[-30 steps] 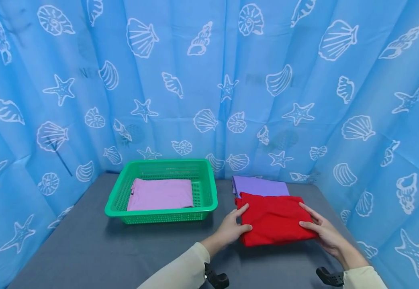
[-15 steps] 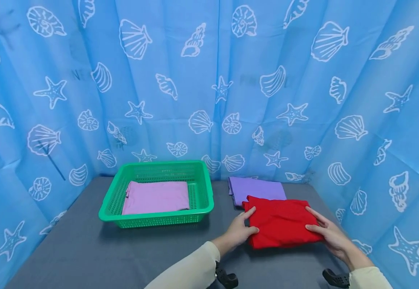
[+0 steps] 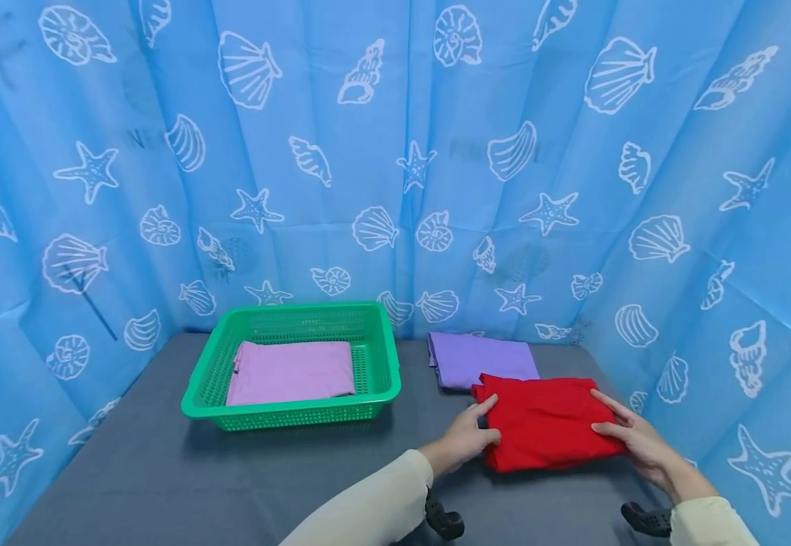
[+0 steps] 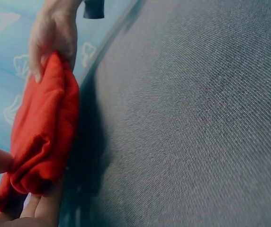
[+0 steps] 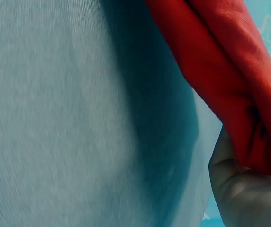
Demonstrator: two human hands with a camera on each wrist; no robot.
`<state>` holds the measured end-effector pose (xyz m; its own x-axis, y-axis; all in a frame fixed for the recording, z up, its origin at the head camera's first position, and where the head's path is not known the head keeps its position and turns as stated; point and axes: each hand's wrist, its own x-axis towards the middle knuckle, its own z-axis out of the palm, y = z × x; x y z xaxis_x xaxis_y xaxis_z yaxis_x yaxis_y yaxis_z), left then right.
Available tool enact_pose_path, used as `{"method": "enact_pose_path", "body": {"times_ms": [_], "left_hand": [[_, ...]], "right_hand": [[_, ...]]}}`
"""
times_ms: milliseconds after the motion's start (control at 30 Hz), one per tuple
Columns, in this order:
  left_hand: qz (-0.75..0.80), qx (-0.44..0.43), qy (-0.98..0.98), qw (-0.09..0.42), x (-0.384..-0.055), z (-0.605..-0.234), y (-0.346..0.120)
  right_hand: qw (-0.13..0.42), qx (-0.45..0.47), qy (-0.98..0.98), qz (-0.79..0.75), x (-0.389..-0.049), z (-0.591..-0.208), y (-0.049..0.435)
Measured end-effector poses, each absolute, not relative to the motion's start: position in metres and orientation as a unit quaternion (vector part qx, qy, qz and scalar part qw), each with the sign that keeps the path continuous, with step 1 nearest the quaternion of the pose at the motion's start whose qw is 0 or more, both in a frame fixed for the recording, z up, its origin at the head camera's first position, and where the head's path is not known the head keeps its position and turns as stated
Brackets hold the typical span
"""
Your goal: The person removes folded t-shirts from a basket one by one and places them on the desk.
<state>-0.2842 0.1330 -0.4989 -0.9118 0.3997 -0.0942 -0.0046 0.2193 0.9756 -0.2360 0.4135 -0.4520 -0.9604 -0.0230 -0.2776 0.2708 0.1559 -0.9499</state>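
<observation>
A folded red cloth (image 3: pixel 548 421) spans the space between both hands at the right of the head view. My left hand (image 3: pixel 462 438) grips its left end, thumb on top and other fingers underneath, as the left wrist view shows along the rolled layers of the cloth (image 4: pixel 45 127). At the opposite end my right hand (image 3: pixel 644 447) pinches the edge, its palm (image 5: pixel 249 194) beneath the fold in the right wrist view. The cloth casts a shadow on the table below it. Just behind, a folded purple cloth (image 3: pixel 480 360) is partly covered by the red one in the head view.
A green plastic basket (image 3: pixel 293 413) stands at the left with a folded pink cloth (image 3: pixel 293 371) inside. The grey table (image 3: pixel 245 485) ends at a blue shell-patterned curtain (image 3: pixel 340 136) at the back and sides. A black strap (image 3: pixel 444 519) circles each wrist.
Both hands have carried the red cloth to the right and slightly nearer, uncovering more of the purple cloth. The basket and purple cloth shift left in view as the head turns right.
</observation>
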Motion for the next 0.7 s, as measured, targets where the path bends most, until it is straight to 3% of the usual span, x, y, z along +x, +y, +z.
{"method": "enact_pose_path", "body": {"times_ms": [700], "left_hand": [[0.59, 0.153, 0.771, 0.186, -0.281, -0.507, 0.169]], "right_hand": [[0.11, 0.112, 0.79, -0.593, -0.226, -0.456, 0.448]]}}
